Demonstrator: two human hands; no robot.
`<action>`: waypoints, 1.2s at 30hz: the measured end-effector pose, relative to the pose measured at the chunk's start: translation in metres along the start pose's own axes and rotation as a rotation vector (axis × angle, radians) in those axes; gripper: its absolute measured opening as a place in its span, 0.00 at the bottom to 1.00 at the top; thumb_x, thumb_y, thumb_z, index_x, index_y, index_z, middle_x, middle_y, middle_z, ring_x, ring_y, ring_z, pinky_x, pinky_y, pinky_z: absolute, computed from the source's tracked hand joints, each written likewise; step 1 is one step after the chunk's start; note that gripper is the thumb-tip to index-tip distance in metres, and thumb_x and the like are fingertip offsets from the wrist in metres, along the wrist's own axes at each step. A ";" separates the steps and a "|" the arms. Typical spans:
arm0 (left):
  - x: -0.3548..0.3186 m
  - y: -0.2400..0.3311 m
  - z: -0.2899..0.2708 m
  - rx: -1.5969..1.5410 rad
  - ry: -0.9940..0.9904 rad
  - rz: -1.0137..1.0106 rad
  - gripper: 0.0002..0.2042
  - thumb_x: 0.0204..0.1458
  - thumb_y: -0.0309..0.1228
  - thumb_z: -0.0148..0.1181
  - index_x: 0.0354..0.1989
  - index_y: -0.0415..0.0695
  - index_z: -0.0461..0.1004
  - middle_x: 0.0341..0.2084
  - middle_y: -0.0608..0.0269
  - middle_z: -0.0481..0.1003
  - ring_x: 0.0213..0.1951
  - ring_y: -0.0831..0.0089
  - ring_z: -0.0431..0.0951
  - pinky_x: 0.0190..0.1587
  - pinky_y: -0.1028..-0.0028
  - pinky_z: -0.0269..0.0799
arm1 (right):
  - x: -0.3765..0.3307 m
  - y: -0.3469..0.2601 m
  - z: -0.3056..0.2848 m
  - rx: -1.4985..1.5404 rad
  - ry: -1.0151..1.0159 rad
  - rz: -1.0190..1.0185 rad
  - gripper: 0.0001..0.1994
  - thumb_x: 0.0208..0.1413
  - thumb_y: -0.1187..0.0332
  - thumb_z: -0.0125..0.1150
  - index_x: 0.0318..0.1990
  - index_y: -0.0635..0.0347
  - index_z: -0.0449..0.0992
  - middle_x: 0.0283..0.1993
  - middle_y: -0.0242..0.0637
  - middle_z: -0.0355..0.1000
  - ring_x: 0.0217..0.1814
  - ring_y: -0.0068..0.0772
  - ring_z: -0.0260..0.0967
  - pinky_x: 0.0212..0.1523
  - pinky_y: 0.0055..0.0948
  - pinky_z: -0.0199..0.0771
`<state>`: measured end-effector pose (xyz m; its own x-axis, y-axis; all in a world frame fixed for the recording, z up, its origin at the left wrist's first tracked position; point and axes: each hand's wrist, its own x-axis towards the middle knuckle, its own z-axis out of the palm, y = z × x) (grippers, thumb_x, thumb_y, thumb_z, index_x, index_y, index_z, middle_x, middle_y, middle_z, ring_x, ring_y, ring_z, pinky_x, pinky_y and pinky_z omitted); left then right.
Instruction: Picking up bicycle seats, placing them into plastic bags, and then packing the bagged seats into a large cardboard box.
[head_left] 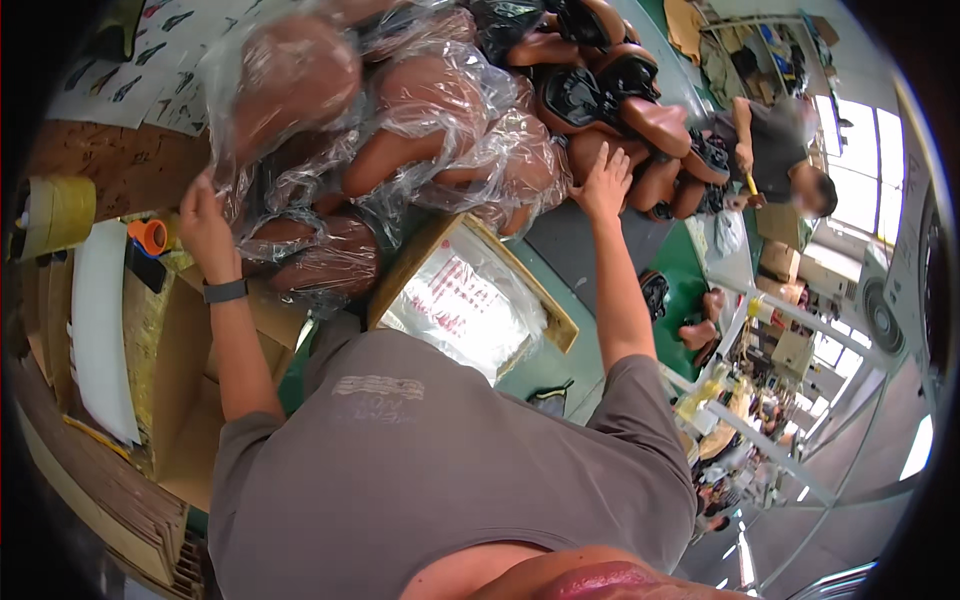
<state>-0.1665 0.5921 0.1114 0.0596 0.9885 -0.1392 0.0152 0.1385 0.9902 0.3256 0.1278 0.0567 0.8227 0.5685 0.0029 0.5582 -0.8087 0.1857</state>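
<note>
Item 1: heap of brown moulded saddle-shaped pieces in clear crinkled plastic bags (400, 120), piled across upper centre of view on counter (590, 240), dark grey top. Bagged pcs glossy, rounded, tan to red-brown; approx. 6 seen bagged, exact count unclear as bags overlapped. Film wrinkled, w/ bright glare.

Item 2: unbagged brown-and-black pieces of same shape (620, 90), stacked upper right of heap, touching it; approx. 6–8, count uncertain.

Left hand (205, 225): raised at left edge of heap, fingers closed on edge of clear plastic film, grip narrow, pinching the bag. Dark wristband (225, 291) on wrist, qty 1.

Right hand (603, 183): fingers spread wide, palm laid flat against right side of heap where bagged and bare pcs met; holding nothing.

Item 3: flat wooden-framed board w/ clear-covered printed sheet (465, 300), qty 1, just below heap, tilted.

Item 4: roll of yellowish tape (55, 215), qty 1, far left. Orange small roll (150, 235), qty 1, near left hand.

Item 5: flattened brown cardboard sheets (175, 370), stacked lower left, several.

Other: second person in dark shirt (785, 150), upper right, well apart from heap, at another bench.
</note>
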 end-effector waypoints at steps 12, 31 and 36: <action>-0.149 0.009 0.036 0.666 -0.300 0.861 0.31 0.64 0.30 0.69 0.75 0.42 0.70 0.76 0.43 0.66 0.77 0.42 0.64 0.79 0.48 0.59 | -0.069 0.026 -0.071 0.568 0.274 0.177 0.38 0.46 0.61 0.76 0.70 0.58 0.79 0.60 0.54 0.83 0.63 0.56 0.82 0.67 0.42 0.79; -0.517 0.027 0.073 -0.078 -1.703 0.773 0.52 0.62 0.38 0.68 0.85 0.31 0.39 0.86 0.34 0.37 0.86 0.37 0.36 0.85 0.41 0.30 | -0.502 -0.074 -0.175 2.222 0.270 0.799 0.39 0.79 0.37 0.49 0.83 0.56 0.58 0.82 0.36 0.65 0.80 0.40 0.67 0.80 0.45 0.67; -0.588 0.067 0.055 0.056 -1.978 1.230 0.40 0.68 0.43 0.59 0.83 0.34 0.54 0.85 0.39 0.47 0.86 0.42 0.42 0.86 0.46 0.35 | -0.567 -0.030 -0.183 2.407 0.367 1.136 0.37 0.77 0.28 0.39 0.73 0.47 0.68 0.66 0.41 0.77 0.60 0.42 0.82 0.53 0.43 0.88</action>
<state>-0.1455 0.0171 0.2588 0.6001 -0.6703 0.4365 -0.7548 -0.2939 0.5864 -0.1771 -0.1422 0.2290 0.8190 -0.0819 -0.5680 -0.3890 0.6485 -0.6544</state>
